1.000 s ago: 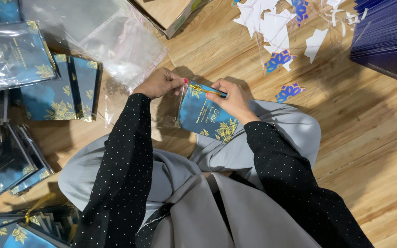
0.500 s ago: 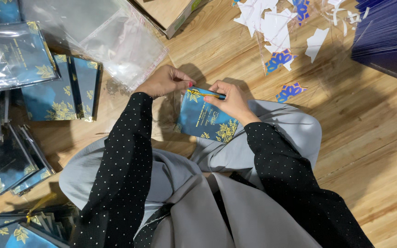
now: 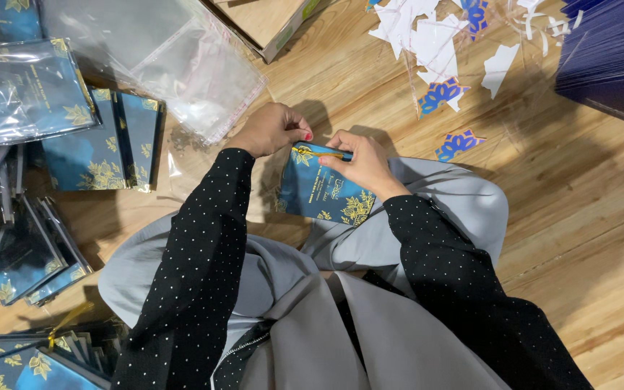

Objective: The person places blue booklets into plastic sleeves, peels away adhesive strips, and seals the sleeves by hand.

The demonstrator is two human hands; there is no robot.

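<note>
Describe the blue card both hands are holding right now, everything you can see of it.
The blue card is a flat rectangle, dark teal-blue with gold leaf prints at its corners and small pale lettering in the middle. It looks like glossy card stock. It is tilted over the person's lap, top edge towards the wooden floor. The right hand grips its top edge; the left hand pinches the top left corner, where a thin gold strand shows.

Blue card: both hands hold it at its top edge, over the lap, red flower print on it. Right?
Not quite. In the head view the left hand and right hand do hold the blue card at its top edge, over the lap, but the flower print is gold, not red.
</note>
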